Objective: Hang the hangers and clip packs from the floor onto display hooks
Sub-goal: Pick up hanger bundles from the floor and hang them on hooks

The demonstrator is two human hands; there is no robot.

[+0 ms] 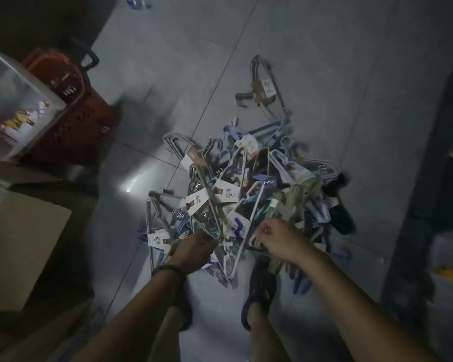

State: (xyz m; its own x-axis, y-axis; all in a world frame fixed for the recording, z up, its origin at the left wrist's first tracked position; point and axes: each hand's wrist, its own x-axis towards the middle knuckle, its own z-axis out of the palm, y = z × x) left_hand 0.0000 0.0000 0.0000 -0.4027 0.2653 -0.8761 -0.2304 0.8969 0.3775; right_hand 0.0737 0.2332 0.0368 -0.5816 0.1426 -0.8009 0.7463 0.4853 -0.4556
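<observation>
A tangled pile of hanger bundles and clip packs (249, 189) lies on the grey tiled floor, in white, blue, green and grey, with white paper labels. One separate hanger bundle (266, 90) lies farther away. My left hand (194, 250) reaches into the near edge of the pile with its fingers curled around hangers there. My right hand (277, 239) is closed on a pale hanger bundle (256, 242) at the pile's near right side. A dark band circles my left wrist.
A red shopping basket (71, 105) stands at the left, with a clear plastic box (13, 108) beside it and a cardboard box (19, 246) nearer. A dark shelf upright (426, 178) runs down the right. My sandalled feet (259, 291) stand just below the pile.
</observation>
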